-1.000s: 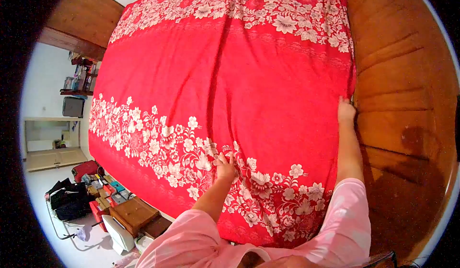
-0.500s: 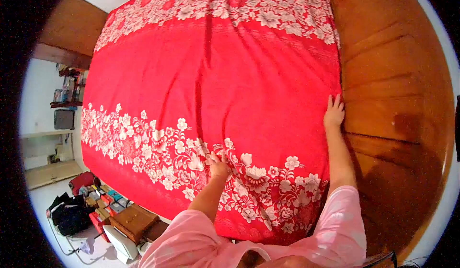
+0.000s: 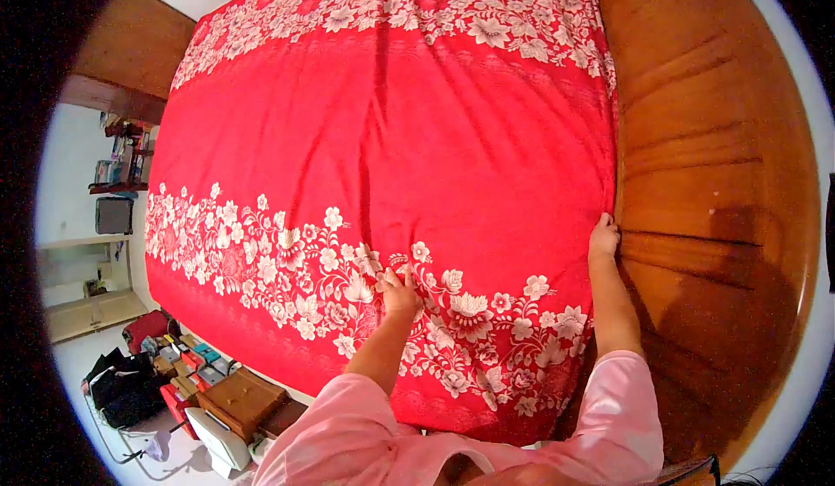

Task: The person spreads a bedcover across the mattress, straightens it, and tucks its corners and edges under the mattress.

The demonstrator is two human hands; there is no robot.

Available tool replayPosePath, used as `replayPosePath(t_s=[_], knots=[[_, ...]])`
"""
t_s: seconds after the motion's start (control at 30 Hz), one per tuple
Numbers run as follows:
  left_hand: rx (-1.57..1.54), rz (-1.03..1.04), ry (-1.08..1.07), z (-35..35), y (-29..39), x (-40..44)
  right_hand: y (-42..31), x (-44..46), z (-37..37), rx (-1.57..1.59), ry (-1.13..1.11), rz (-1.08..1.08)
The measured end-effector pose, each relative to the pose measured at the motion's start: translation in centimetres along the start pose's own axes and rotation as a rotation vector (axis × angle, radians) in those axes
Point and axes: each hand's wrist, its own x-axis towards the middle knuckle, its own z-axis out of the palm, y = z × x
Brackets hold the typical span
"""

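A red sheet (image 3: 487,156) with bands of white flowers covers the bed, with long creases running down its middle. My left hand (image 3: 399,296) rests on the lower flower band beside a crease, its fingers apart. At the sheet's right edge, against the wooden headboard (image 3: 696,164), is my right hand (image 3: 604,237). Its fingers are bent together at the edge of the cloth, and the fingertips are partly hidden.
Boxes (image 3: 187,369), a brown wooden cabinet (image 3: 242,399) and a black cloth heap (image 3: 129,390) stand at the lower left. Farther up are a wall shelf (image 3: 126,160), a grey case (image 3: 114,216) and a wooden wardrobe (image 3: 135,43).
My right hand has moved down along the headboard side, and its spread fingers have closed at the sheet's edge. My left hand stays on the flower band. The view has shifted a little.
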Motion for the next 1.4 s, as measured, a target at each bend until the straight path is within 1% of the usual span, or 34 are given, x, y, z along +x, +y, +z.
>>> replayPosePath(t_s=[0.07, 0.1, 0.17, 0.2, 0.23, 0.27, 0.33, 0.37, 0.43, 0.47, 0.5, 0.53, 0.57, 0.6, 0.63, 0.67, 0.7, 0.73, 0.77, 0.8, 0.83, 0.9, 0.93, 0.97, 1.0, 1.03, 1.07, 1.13, 1.17, 1.23, 1.27, 1.3, 1.33, 1.4], knots=[[0.026, -0.022, -0.021, -3.0, -0.2, -1.1, -0.3, -1.6, -3.4, -0.15, -0.136, -0.013], [-0.104, -0.037, 0.012, -3.9, -0.5, -1.5, -0.4, -1.9, -3.2, -0.1, -0.081, 0.0], [-0.189, -0.058, 0.081, -1.0, -0.1, -0.4, -0.3, -2.7, -2.1, -0.003, 0.028, 0.028], [-0.234, -0.068, 0.115, 0.2, 0.1, 0.0, -0.1, -4.2, -2.5, 0.07, 0.136, -0.006], [-0.337, -0.084, 0.033, -3.5, -0.5, -1.5, 0.2, -6.5, -3.1, 0.143, 0.244, -0.04], [-0.333, -0.082, 0.047, -3.4, -0.6, -1.2, 0.1, -9.0, -3.6, 0.219, 0.355, -0.075], [-0.323, -0.08, 0.074, -2.4, -0.5, -1.0, -0.8, -14.1, -2.9, 0.316, 0.343, -0.141], [-0.226, -0.02, 0.027, -2.8, -0.8, -1.0, -0.6, -16.7, -2.0, 0.366, 0.338, -0.174], [-0.202, -0.044, 0.07, -2.1, -0.7, -1.0, -0.7, -20.5, 3.5, 0.507, 0.203, -0.123], [-0.189, -0.053, 0.097, -2.1, -0.7, -1.0, -0.7, -22.1, 5.5, 0.396, 0.199, -0.202], [-0.211, -0.034, 0.038, -5.0, -1.4, -2.7, -0.5, -23.8, 7.6, 0.283, 0.195, -0.275], [-0.366, -0.107, 0.01, -6.6, -1.9, -4.3, 0.1, -25.5, 8.0, 0.32, 0.144, -0.279], [-0.407, -0.066, 0.082, -5.8, -2.1, -5.0, 0.8, -27.2, 8.2, 0.358, 0.093, -0.281], [-0.445, -0.026, 0.156, -4.2, -2.9, -5.6, 1.0, -29.3, 7.4, 0.549, -0.003, -0.216], [-0.48, 0.019, 0.216, -1.8, -3.8, -7.0, 1.5, -31.3, 7.4, 0.625, -0.026, -0.241], [-0.477, 0.026, 0.182, 0.2, -4.6, -9.2, 1.8, -32.4, 7.4, 0.532, -0.265, -0.202], [-0.474, 0.024, 0.146, 2.3, -5.5, -11.9, 2.6, -34.0, 7.0, 0.51, -0.297, -0.244], [-0.556, -0.001, -0.011, 4.2, -6.3, -14.6, 3.1, -35.6, 6.5, 0.487, -0.323, -0.294], [-0.643, -0.033, -0.173, 6.1, -7.3, -17.4, 2.9, -36.5, 7.4, 0.52, -0.316, -0.277], [-0.723, 0.039, -0.379, 8.0, -9.6, -20.3, 2.2, -36.3, 10.3, 0.548, -0.309, -0.267], [-0.754, 0.035, -0.44, 11.7, -10.6, -22.6, 1.7, -36.6, 11.5, 0.574, -0.303, -0.257], [-0.804, 0.035, -0.451, 22.4, -12.4, -24.9, 1.6, -39.0, 8.3, 0.647, -0.344, -0.336], [-0.852, 0.014, -0.409, 25.3, -13.7, -26.3, 1.6, -40.8, 6.0, 0.684, -0.364, -0.37], [-0.922, -0.039, -0.283, 24.9, -14.9, -28.7, 1.5, -42.8, 3.6, 0.673, -0.236, -0.444], [-0.987, -0.082, -0.152, 24.2, -16.2, -31.1, -0.1, -42.6, 5.7, 0.761, -0.078, -0.484], [-1.049, -0.123, -0.016, 23.5, -17.4, -33.0, -0.5, -43.2, 4.7, 0.803, -0.099, -0.553], [-1.069, -0.158, 0.008, 21.9, -18.9, -34.5, -1.4, -43.7, 3.2, 0.844, -0.118, -0.623], [-1.119, -0.23, 0.055, 17.9, -22.1, -37.6, -3.1, -47.8, -1.3, 0.785, -0.038, -0.583], [-1.194, -0.231, 0.095, 16.6, -23.9, -38.6, -3.9, -50.0, -3.8, 0.759, 0.005, -0.559], [-1.339, -0.223, 0.167, 15.8, -27.5, -40.8, -5.6, -53.7, -6.9, 0.826, 0.051, -0.642], [-1.293, -0.213, 0.265, 16.2, -29.4, -41.2, -6.9, -55.4, -8.3, 0.865, 0.077, -0.684], [-1.245, -0.206, 0.355, 17.0, -31.1, -41.7, -9.0, -57.0, -8.9, 0.872, 0.355, -0.808], [-1.195, -0.199, 0.446, 18.4, -33.0, -42.3, -10.6, -58.8, -9.4, 0.856, 0.197, -0.747], [-1.235, -0.197, 0.499, 21.4, -37.4, -43.5, -13.3, -63.2, -12.2, 0.814, -0.116, -0.621]])
